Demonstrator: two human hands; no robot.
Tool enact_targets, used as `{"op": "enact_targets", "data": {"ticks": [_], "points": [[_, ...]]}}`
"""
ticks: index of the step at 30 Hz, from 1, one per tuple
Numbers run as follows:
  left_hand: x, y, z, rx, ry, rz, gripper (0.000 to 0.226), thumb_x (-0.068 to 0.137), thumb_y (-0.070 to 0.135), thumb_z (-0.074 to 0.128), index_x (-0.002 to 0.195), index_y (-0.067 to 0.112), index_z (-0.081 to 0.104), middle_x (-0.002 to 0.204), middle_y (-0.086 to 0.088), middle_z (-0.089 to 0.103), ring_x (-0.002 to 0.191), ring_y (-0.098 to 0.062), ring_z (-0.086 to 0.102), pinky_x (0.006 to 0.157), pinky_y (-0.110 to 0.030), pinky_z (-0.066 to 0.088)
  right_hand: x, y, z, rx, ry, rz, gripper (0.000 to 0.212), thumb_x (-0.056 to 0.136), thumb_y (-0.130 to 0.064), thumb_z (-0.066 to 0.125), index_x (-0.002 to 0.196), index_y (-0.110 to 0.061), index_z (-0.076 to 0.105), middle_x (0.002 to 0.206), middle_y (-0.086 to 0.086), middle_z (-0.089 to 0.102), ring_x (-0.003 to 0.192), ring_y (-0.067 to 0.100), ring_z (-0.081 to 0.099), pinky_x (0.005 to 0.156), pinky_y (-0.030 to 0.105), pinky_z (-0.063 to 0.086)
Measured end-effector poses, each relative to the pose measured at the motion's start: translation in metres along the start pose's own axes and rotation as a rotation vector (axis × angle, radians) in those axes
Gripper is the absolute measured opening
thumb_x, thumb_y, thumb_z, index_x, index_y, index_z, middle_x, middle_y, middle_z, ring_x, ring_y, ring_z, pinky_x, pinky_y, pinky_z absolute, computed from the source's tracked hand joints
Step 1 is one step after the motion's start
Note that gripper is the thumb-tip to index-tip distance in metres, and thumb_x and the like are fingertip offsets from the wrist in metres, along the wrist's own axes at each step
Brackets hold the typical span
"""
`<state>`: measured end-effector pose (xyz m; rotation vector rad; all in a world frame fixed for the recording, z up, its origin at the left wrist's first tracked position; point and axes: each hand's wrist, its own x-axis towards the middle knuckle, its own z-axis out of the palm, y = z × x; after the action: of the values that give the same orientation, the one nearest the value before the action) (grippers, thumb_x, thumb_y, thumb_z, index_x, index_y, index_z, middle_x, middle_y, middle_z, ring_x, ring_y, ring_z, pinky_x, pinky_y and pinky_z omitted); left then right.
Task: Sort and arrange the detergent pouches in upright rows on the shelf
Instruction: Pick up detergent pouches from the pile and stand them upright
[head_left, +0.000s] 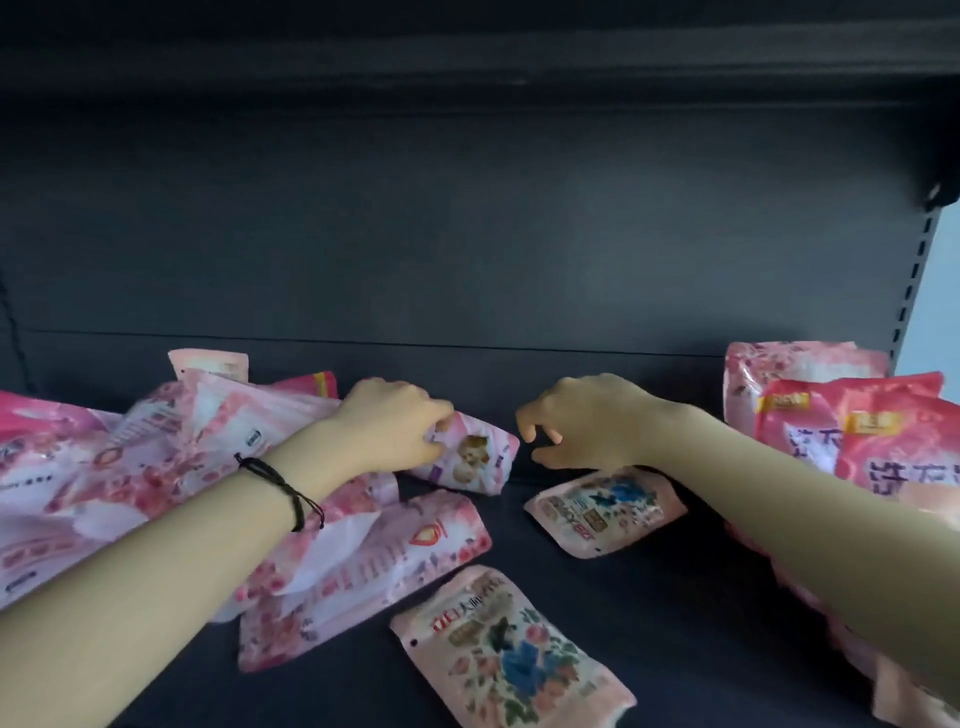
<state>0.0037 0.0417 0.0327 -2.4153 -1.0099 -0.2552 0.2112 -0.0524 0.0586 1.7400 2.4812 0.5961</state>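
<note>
Head: L hand (395, 426) on pouch (475, 460) edge

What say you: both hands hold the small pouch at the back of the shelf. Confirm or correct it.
Not quite. Only the left hand holds the small pouch at the back of the shelf; the right hand hovers beside it, apart, holding nothing. The head view shows the gap.

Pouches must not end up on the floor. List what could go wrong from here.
1. The left hand grips the small pouch by one end only; it could slip out when lifted.
2. The left forearm lies over the heaped pouches; pulling back may drag some toward the front of the shelf.
3. The right hand reaches in beside the upright pouches; its forearm could knock them over.
</note>
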Motion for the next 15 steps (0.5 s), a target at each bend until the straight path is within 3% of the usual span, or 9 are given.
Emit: {"op": "enact_targets", "data": {"ticks": [4, 10, 15], "points": [[0.019, -0.043, 0.015, 0.079, 0.015, -0.007, 0.026, 0.086, 0.04, 0.051, 0.106, 0.026, 0.058, 0.105, -0.001, 0.064, 0.107, -0.023, 0.057, 0.076, -0.032, 0.033, 0.069, -0.01, 0.005, -0.063, -0.056, 0.044, 0.031, 0.091, -0.033, 0.051, 0.12, -0.024, 0.055, 0.106, 0.0, 0.061, 0.087, 0.022, 0.056, 0.064, 0.029, 0.039], [0.038, -0.077, 0.042, 0.001, -0.026, -0.078, 0.035, 0.086, 0.05, 0.051, 0.113, 0.028, 0.058, 0.11, 0.002, 0.063, 0.11, -0.021, 0.053, 0.088, -0.036, 0.034, 0.146, -0.028, 0.028, -0.184, -0.11, 0.121, 0.033, 0.093, -0.022, 0.047, 0.125, -0.016, 0.051, 0.114, 0.008, 0.061, 0.097, 0.028, 0.061, 0.065, 0.032, 0.04], [0.036, -0.084, 0.068, -0.205, 0.076, -0.196, 0.025, 0.088, 0.045, 0.049, 0.108, 0.032, 0.055, 0.108, 0.008, 0.062, 0.107, -0.018, 0.054, 0.085, -0.034, 0.032, 0.174, -0.037, 0.067, 0.061, -0.028, 0.258, 0.025, 0.098, -0.023, 0.041, 0.119, -0.011, 0.048, 0.112, 0.008, 0.064, 0.097, 0.03, 0.062, 0.066, 0.034, 0.041]]}}
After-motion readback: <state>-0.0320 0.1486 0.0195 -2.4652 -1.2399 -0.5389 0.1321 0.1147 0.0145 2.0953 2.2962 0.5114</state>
